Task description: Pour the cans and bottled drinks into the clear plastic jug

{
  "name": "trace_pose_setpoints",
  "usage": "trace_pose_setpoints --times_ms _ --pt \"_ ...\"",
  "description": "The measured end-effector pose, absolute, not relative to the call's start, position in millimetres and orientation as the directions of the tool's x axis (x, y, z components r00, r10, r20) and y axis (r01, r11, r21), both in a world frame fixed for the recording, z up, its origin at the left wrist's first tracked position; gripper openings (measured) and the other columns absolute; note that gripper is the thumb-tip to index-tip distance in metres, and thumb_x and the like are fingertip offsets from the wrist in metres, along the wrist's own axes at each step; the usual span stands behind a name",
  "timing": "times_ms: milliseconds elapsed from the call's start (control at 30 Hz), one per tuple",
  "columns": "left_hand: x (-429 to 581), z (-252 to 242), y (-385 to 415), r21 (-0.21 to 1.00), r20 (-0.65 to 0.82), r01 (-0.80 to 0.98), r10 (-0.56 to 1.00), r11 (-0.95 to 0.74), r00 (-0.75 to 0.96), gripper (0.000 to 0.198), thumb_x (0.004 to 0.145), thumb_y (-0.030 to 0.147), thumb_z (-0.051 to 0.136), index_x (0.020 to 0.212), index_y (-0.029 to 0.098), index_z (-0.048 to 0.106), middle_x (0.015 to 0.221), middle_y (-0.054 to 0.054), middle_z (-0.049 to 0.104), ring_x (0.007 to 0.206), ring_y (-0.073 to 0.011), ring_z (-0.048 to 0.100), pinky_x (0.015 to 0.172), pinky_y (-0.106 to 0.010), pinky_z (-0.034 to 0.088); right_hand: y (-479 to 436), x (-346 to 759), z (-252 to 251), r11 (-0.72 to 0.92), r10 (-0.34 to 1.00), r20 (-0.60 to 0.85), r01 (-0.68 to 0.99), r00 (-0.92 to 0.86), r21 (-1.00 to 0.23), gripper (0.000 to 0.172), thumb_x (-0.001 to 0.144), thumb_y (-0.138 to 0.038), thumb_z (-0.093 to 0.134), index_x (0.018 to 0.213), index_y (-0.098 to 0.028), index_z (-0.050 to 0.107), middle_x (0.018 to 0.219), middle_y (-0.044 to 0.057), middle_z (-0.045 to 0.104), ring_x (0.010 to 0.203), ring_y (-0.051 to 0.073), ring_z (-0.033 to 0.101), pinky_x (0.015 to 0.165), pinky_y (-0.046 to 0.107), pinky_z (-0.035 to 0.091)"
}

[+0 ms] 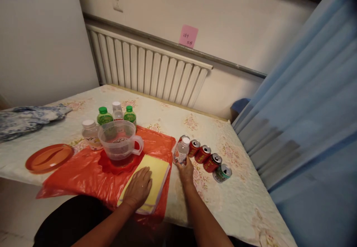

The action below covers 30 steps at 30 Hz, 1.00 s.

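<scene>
The person's right hand (186,172) reaches forward over the counter (237,198), and its grip is closed around the lower part of a small clear bottle (182,151) with a white cap. The bottle stands roughly upright, just off the right edge of a red plastic sheet (83,172) and at the left end of a row of cans. Three red cans (203,154) and one green can (222,172) lie in that row on their sides, touching one another and running diagonally away to the right.

The left hand (138,187) lies palm down on a folded yellow cloth (157,167). Its grip is open, with the fingers flat and spread and holding nothing. The cloth rests on the near right part of the red sheet.

Behind the cloth a clear plastic measuring jug (118,141) sits on a red saucer (108,166), its handle turned to the right. Two green-capped bottles (104,116) and a white-capped bottle (117,109) stand close behind the jug. A squat jar with a white lid (89,132) stands just to its left.

An orange plate (48,158) lies near the counter's left edge, apart from the sheet. A blue patterned fabric (25,119) is bunched at the far left. A white radiator (147,72) runs along the wall behind, with a pink note (188,36) stuck above it. A blue curtain (312,128) hangs at the right.
</scene>
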<state>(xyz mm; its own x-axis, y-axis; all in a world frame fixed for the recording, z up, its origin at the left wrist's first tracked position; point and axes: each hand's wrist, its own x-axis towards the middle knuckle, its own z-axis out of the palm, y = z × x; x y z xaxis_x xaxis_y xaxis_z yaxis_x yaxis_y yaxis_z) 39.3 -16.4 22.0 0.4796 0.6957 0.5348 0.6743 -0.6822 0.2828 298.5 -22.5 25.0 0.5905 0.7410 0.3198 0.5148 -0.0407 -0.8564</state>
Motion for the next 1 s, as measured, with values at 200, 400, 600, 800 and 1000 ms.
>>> trace_pose_setpoints --times_ms 200,400,600,800,1000 --pt "40 23 -16 0.23 0.53 0.696 0.687 -0.68 0.497 0.029 0.09 0.023 0.047 0.115 0.018 0.06 0.125 -0.014 0.064 0.12 -0.029 0.056 0.102 -0.049 0.046 -19 302 22 -0.06 0.738 0.318 0.527 0.596 -0.848 0.061 0.066 -0.04 0.07 0.121 -0.015 0.06 0.105 0.012 0.07 0.088 0.022 0.064 0.08 0.033 0.051" --pt "40 25 -17 0.202 0.512 0.708 0.689 -0.677 0.513 0.029 0.09 0.024 0.047 0.115 0.016 0.06 0.125 -0.015 0.063 0.12 -0.0296 0.056 0.102 -0.049 0.046 -17 304 23 -0.05 0.744 0.319 0.525 0.588 -0.85 0.058 0.067 -0.04 0.069 0.118 -0.014 0.061 0.103 0.011 0.071 0.086 0.022 0.064 0.08 0.032 0.051" --pt "40 24 -17 0.223 0.517 0.702 0.692 -0.677 0.503 0.029 0.09 0.023 0.047 0.116 0.018 0.06 0.126 -0.014 0.063 0.121 -0.029 0.055 0.103 -0.049 0.045 -14 304 24 -0.052 0.741 0.313 0.515 0.595 -0.855 0.052 0.067 -0.039 0.069 0.113 -0.017 0.064 0.097 0.008 0.072 0.086 0.021 0.065 0.077 0.03 0.051" --pt "40 25 -18 0.234 0.511 0.7 0.698 -0.675 0.503 0.029 0.09 0.024 0.048 0.114 0.017 0.061 0.125 -0.015 0.063 0.12 -0.0296 0.056 0.103 -0.049 0.045 -11 306 19 -0.058 0.737 0.306 0.509 0.602 -0.859 0.056 0.066 -0.04 0.07 0.116 -0.015 0.063 0.099 0.01 0.072 0.087 0.022 0.065 0.078 0.03 0.051" --pt "40 24 -18 0.223 0.528 0.702 0.689 -0.676 0.497 0.029 0.091 0.023 0.047 0.116 0.016 0.06 0.126 -0.015 0.063 0.121 -0.0287 0.055 0.103 -0.049 0.045 -10 307 15 -0.056 0.736 0.311 0.513 0.601 -0.857 0.057 0.067 -0.04 0.07 0.117 -0.015 0.063 0.1 0.01 0.072 0.088 0.023 0.065 0.077 0.03 0.051"
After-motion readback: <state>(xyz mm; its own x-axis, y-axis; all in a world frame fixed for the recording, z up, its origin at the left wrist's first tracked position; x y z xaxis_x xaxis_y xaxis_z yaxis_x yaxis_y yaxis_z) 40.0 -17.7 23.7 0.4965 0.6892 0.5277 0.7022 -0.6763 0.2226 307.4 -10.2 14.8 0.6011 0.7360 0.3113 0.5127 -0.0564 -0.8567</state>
